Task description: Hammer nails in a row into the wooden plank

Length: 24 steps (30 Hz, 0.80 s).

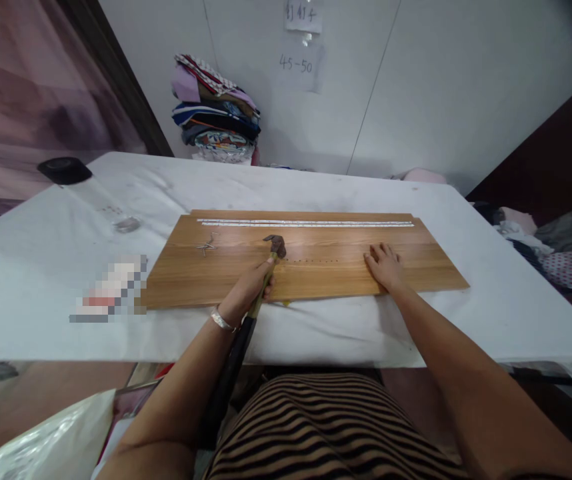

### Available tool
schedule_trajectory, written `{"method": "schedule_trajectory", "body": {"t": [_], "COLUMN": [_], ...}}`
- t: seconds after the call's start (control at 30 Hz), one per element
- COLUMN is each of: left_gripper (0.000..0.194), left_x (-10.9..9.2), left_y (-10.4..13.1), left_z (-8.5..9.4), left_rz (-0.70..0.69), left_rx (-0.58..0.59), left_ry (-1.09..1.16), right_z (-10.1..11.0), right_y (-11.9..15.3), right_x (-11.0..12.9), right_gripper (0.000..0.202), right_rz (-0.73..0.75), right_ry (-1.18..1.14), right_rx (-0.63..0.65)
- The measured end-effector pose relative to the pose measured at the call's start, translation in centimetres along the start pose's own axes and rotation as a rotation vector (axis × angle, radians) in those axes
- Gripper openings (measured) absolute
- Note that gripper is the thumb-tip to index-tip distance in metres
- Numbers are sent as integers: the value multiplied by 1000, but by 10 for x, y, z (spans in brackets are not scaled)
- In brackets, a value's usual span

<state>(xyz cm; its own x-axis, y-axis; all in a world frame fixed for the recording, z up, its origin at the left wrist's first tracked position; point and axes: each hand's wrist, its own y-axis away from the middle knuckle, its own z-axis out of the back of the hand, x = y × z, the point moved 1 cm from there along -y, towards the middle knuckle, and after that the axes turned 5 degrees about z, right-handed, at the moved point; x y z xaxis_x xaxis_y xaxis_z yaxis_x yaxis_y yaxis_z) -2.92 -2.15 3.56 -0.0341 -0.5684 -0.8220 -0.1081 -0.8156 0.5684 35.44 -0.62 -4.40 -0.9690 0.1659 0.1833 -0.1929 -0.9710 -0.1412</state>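
My left hand (252,283) is wrapped round the hammer (277,245) close below its head, and the black grip hangs back toward my body. The hammer head rests on or just over the wooden board (316,280), at the left end of a row of small dark dots. My right hand (385,265) lies on the right part of the board with its fingers spread, holding nothing. Several loose nails (208,245) lie on the board's left part. Two white measuring strips (306,224) run along its far edge.
A white-covered table (326,337) bears the board. On its left are a black object (65,170), a small clear bag (127,225) and a blurred-out item (111,288). Folded clothes (219,120) are stacked at the back by the wall.
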Motion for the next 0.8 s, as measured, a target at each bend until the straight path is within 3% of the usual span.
{"method": "schedule_trajectory", "body": {"t": [0.57, 0.8], "left_gripper": [25, 32], "left_x": [4, 3], "left_y": [-2, -1], "left_z": [2, 2], "left_rz": [1, -3], "left_rx": [7, 6], "left_ry": [7, -2], "right_z": [1, 2], "right_y": [0, 0], "right_x": [1, 1], "right_gripper": [54, 53], "right_rz": [-7, -1], "right_ry": [-3, -18], "right_rx": [0, 1]}}
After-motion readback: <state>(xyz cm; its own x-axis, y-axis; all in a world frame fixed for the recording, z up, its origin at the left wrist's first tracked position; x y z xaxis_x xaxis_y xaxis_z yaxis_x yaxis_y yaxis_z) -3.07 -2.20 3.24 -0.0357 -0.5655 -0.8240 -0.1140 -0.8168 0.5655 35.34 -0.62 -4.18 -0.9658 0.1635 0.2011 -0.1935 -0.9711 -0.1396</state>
